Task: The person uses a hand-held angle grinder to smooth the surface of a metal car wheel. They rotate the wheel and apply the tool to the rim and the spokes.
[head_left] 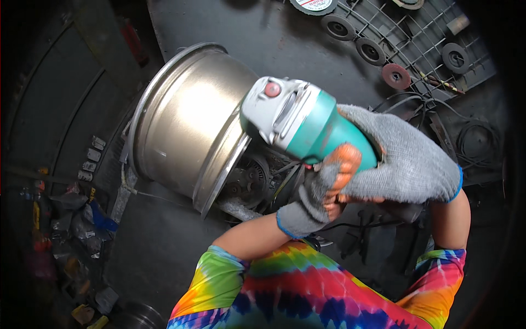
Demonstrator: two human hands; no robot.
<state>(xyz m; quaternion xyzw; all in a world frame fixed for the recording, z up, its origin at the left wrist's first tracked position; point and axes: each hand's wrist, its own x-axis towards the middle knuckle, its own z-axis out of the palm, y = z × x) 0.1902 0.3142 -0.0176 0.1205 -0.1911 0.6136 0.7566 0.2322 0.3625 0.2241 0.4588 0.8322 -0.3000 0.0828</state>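
Observation:
A green and grey angle grinder (315, 123) is held up in front of my chest, its grey head against or just over the near rim of a metal wheel (192, 112). My right hand (405, 151), in a grey knit glove, wraps round the grinder's rear body. Lower down, my left hand (331, 183), in a grey glove with orange coating, is closed on the grinder's underside. The wheel lies on its side, its barrel brushed and shiny. The grinder's disc is hidden beneath its head.
At the upper right, a wire rack (419, 33) holds several abrasive discs, among them a reddish-brown disc (395, 76). Cables (427, 101) hang below it. Under the wheel is dark machinery (246, 178). Mixed clutter (82, 227) lies at the left.

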